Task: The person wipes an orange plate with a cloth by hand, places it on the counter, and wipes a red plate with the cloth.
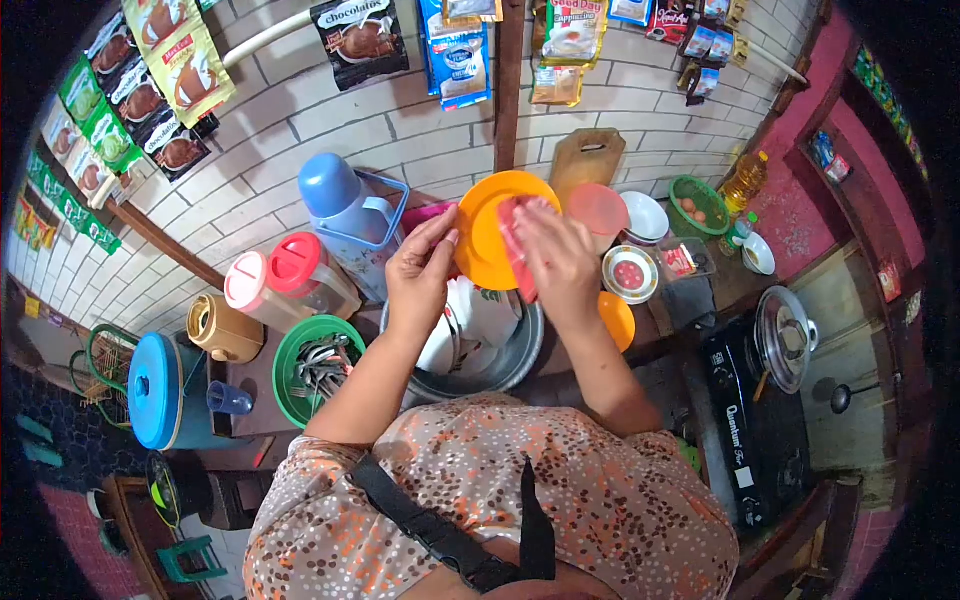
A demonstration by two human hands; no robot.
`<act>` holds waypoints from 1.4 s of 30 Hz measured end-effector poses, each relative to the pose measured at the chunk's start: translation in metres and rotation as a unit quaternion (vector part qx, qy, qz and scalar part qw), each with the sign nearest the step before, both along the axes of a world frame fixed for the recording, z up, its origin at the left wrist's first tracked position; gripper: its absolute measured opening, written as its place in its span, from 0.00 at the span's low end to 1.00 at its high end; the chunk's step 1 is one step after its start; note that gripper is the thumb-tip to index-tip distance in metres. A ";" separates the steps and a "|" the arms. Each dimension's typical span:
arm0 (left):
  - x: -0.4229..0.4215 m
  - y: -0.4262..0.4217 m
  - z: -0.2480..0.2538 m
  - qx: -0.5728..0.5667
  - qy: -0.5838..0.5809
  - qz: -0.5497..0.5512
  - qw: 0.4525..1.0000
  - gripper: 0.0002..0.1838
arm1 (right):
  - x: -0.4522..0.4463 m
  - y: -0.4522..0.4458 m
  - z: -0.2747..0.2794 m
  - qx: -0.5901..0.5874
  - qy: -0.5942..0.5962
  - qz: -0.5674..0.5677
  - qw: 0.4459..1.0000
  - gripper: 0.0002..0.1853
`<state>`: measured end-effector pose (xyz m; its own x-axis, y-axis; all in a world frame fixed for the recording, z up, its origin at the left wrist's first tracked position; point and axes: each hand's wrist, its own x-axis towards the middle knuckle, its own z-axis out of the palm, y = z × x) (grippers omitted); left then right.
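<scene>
My left hand [422, 265] grips the left edge of an orange plate [483, 225], thumb on its face, holding it tilted up in front of me. In my right hand [556, 255] is a pink-red cloth [514, 250], pressed against the plate's right side. Below the plate stands a large grey metal basin [520, 365] with white dishes [487, 312] in it. Just right of my right forearm, another orange plate [617, 320] is partly visible. A patterned plate [630, 274] lies beyond it.
Left of the basin are a green bowl [285, 368] of cutlery, lidded pitchers [300, 270] and a blue thermos [345, 215]. White bowls [644, 216], a green basket [697, 225] of eggs and an oil bottle [745, 182] stand to the right, near a black stove [755, 430].
</scene>
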<state>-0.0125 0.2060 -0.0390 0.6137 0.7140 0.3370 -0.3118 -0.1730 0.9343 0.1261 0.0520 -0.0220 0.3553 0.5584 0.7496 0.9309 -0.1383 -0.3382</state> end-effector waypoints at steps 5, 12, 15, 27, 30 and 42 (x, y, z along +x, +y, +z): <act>-0.003 -0.011 0.021 -0.140 0.001 -0.028 0.990 0.18 | 0.001 0.004 0.018 0.048 0.044 -0.046 0.997 0.18; 0.000 -0.018 0.022 -0.218 0.013 -0.022 0.976 0.19 | 0.027 0.000 -0.009 0.064 0.362 0.071 0.927 0.19; 0.015 -0.024 0.022 -0.238 0.017 -0.005 0.971 0.19 | 0.036 -0.006 0.008 0.065 0.315 0.039 0.946 0.18; 0.024 -0.043 -0.007 0.160 0.094 0.054 0.981 0.31 | 0.031 -0.014 0.002 0.001 0.212 -0.038 0.977 0.18; 0.032 -0.057 0.008 0.149 0.124 0.056 0.979 0.31 | 0.042 -0.027 0.010 -0.059 0.228 -0.022 0.972 0.26; 0.047 -0.070 0.015 0.187 0.151 0.048 0.970 0.28 | 0.062 -0.052 0.023 -0.170 0.228 0.033 0.958 0.46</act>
<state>0.0346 0.1361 -0.0235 0.6616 0.6352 0.3984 0.0005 -0.5317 0.8469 0.1880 -0.0003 0.0005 0.5582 0.7755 0.2950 0.7077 -0.2594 -0.6572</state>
